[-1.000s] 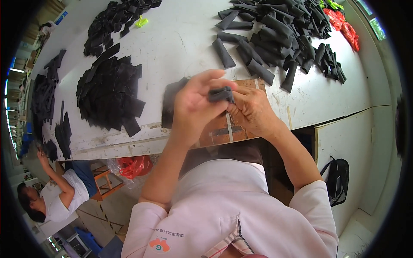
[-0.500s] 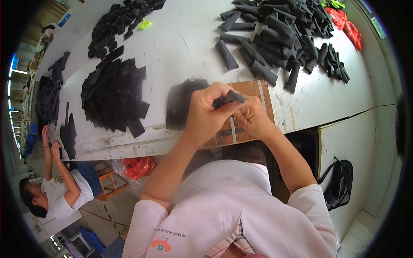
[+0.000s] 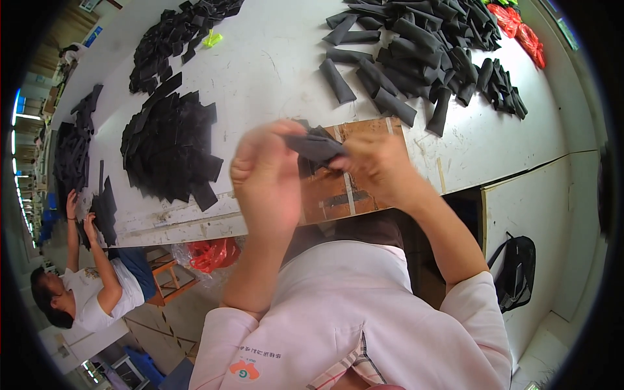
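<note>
Both my hands hold one dark grey fabric piece (image 3: 316,147) above a brown board (image 3: 344,192) at the table's near edge. My left hand (image 3: 263,172) grips its left end and my right hand (image 3: 377,166) pinches its right end. The piece looks partly rolled or folded between my fingers. A heap of flat black fabric pieces (image 3: 172,149) lies to the left of my hands. Rolled black fabric tubes (image 3: 416,58) are piled at the far right of the white table (image 3: 273,71).
More black pieces (image 3: 175,36) lie at the far left, with a small yellow-green scrap (image 3: 212,39). Red items (image 3: 523,32) sit at the far right. Another person (image 3: 91,286) works with black pieces at lower left. A black bag (image 3: 517,270) rests on the floor at right.
My hands have shifted slightly to the right over the board and turned the fabric piece between them. The person at lower left has raised both hands to the table edge.
</note>
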A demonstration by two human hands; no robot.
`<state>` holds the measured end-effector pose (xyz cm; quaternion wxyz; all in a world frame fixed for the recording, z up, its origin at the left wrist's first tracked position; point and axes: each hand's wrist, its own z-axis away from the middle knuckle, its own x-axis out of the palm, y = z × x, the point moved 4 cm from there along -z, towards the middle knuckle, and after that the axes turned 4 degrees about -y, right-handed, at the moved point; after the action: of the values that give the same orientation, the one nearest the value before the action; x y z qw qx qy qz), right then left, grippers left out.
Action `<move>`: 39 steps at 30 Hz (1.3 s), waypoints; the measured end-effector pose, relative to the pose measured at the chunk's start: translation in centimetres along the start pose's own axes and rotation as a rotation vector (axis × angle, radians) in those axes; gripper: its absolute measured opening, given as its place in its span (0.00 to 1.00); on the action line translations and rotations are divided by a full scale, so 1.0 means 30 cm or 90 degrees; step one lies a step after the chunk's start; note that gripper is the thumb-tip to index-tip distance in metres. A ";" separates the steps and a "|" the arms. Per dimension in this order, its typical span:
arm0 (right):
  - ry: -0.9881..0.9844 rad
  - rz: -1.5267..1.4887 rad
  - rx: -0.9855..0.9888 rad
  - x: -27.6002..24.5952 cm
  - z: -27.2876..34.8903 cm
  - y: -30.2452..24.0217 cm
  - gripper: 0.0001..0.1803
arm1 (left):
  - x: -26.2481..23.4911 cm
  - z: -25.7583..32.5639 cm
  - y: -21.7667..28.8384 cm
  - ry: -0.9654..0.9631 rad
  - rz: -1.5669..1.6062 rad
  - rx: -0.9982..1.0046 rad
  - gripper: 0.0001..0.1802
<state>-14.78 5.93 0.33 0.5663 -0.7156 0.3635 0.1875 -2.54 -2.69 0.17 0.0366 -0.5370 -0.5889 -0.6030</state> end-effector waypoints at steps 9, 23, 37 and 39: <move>0.013 -0.046 -0.008 0.097 0.047 0.058 0.15 | -0.003 0.004 -0.016 -0.030 -0.176 0.019 0.07; -0.048 0.091 0.356 0.174 -0.018 0.306 0.20 | -0.202 0.142 -0.266 -0.135 -0.948 -0.072 0.10; 0.104 -0.579 0.471 0.115 0.215 0.305 0.10 | -0.188 0.214 -0.238 -0.011 -0.824 -0.136 0.05; 0.126 -0.781 0.471 0.125 0.259 0.266 0.12 | -0.148 0.261 -0.280 -0.008 -0.524 -0.352 0.06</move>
<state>-17.03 11.38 -9.84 0.7390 -0.5661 -0.0143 -0.3649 -1.62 3.12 -10.63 -0.3519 -0.2530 -0.5706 -0.6975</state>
